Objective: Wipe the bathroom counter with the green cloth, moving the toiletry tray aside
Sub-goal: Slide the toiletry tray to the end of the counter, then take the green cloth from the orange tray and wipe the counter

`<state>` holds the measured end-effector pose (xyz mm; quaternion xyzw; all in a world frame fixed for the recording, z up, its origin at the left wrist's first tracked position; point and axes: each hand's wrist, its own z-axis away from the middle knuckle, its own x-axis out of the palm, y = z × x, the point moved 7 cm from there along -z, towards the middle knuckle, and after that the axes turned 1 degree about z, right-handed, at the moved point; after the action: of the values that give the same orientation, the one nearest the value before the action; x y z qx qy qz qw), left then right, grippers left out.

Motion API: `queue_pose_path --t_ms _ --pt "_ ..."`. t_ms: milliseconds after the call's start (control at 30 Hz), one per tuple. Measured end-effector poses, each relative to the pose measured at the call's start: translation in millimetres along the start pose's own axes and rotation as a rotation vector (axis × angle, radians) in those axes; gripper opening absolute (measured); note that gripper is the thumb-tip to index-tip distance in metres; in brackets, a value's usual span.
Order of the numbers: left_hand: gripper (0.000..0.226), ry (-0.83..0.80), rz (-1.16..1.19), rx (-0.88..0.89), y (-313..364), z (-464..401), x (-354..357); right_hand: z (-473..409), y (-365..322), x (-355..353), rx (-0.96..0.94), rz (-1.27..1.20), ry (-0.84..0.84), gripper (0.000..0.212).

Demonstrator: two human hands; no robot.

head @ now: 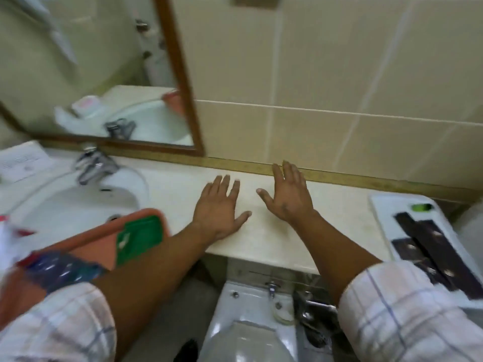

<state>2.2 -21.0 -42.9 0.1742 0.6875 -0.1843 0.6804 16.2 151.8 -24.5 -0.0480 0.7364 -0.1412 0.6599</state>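
Note:
The cream bathroom counter [337, 218] runs along the tiled wall. My left hand [219, 207] and my right hand [290, 194] hover flat over its middle, fingers spread, holding nothing. An orange toiletry tray [104, 241] sits over the sink's near edge at the lower left, beside my left forearm. In it lie a green packet [138, 237] and a blue patterned item [62, 267]. A green cloth cannot be made out; the picture is blurred.
A white sink [68, 205] with a chrome tap [92, 164] is at the left, under a wood-framed mirror [187, 82]. A white tray [392, 228] with dark strips lies on the counter's right end. A toilet [248, 322] stands below the counter's edge.

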Motion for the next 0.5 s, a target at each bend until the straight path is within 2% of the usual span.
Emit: queue_pose_path --t_ms 133,233,333,400,500 --pt "0.085 -0.027 0.095 -0.287 -98 101 6 -14 -168 40 -0.296 -0.056 -0.105 0.070" --pt "0.057 -0.027 0.184 -0.486 -138 170 18 11 -266 80 -0.481 -0.073 -0.253 0.055" --pt "0.036 -0.084 0.256 -0.682 -159 211 36 34 -321 117 -0.570 -0.059 -0.367 0.046" --pt "0.038 -0.085 0.295 -0.827 -170 228 44 46 -340 140 -0.584 -0.025 -0.430 0.050" --pt "0.054 -0.071 0.339 -1.013 -178 241 50 54 -350 162 -0.524 0.049 -0.484 0.062"
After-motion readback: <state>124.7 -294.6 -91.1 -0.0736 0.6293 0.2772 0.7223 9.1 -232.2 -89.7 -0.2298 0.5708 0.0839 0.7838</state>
